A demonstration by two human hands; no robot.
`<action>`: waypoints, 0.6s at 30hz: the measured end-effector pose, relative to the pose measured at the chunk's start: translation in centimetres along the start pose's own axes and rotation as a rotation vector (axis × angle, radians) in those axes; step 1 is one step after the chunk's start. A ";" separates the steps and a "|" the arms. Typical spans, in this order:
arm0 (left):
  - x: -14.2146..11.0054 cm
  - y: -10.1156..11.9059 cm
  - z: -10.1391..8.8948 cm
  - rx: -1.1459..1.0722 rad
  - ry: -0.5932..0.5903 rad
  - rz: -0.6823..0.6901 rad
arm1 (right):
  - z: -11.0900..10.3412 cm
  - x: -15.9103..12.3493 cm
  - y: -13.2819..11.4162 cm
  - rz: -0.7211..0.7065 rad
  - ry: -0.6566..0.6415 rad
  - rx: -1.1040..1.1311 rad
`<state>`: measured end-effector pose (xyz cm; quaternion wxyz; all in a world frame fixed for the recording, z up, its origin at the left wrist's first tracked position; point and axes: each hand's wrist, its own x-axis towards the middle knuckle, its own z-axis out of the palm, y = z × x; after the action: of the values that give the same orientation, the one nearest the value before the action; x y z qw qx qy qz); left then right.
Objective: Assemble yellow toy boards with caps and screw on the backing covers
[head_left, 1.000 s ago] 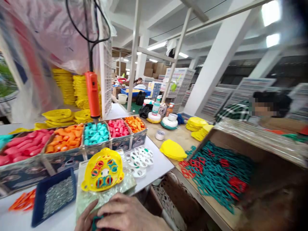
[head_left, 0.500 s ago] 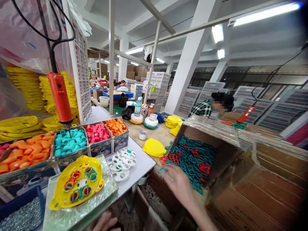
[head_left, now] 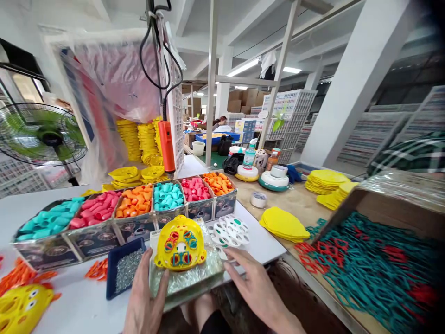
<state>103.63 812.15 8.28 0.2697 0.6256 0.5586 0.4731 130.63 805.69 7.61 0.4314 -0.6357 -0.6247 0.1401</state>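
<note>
A yellow plastic shell (head_left: 196, 235) lies on a film-wrapped block (head_left: 184, 288), with red and teal frame pieces set around its holes. My left hand (head_left: 148, 292) is at the block's left edge, thumb and fingers apart; whether it touches the block I cannot tell. On the other side my right hand (head_left: 257, 285) stretches its fingers toward the block's right edge, just below the white ring-shaped parts (head_left: 231, 232). Nothing shows in either hand. Left of the block stands a blue tray (head_left: 111, 273) of small metal screws.
Bins of teal (head_left: 168, 195), pink and orange parts line the back. An orange electric screwdriver (head_left: 167, 146) hangs above them. At right, a cardboard box (head_left: 382, 195) spills teal and red frames beside yellow discs (head_left: 281, 223). A yellow face-shaped toy (head_left: 24, 306) lies at lower left.
The view has swung left. My right hand has come from the frames by the cardboard box to the block's right side. My left hand has risen from below to its left edge.
</note>
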 end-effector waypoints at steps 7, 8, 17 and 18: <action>-1.3 -1.0 0.1 -0.005 -0.093 -0.039 | 4.3 2.6 -2.2 -0.013 -0.058 0.188; -1.7 -0.9 0.1 -0.010 -0.074 -0.040 | 4.3 2.6 -2.0 -0.005 -0.051 0.199; -2.8 -1.1 -0.4 -0.030 -0.030 -0.015 | 3.5 2.1 -1.4 -0.016 0.011 0.088; -2.6 -1.3 -0.7 -0.017 -0.050 -0.023 | 3.0 2.1 -0.7 -0.022 0.028 0.060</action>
<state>102.62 809.79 6.70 0.2945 0.6284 0.5548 0.4589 128.41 808.68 7.08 0.4606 -0.6173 -0.6210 0.1452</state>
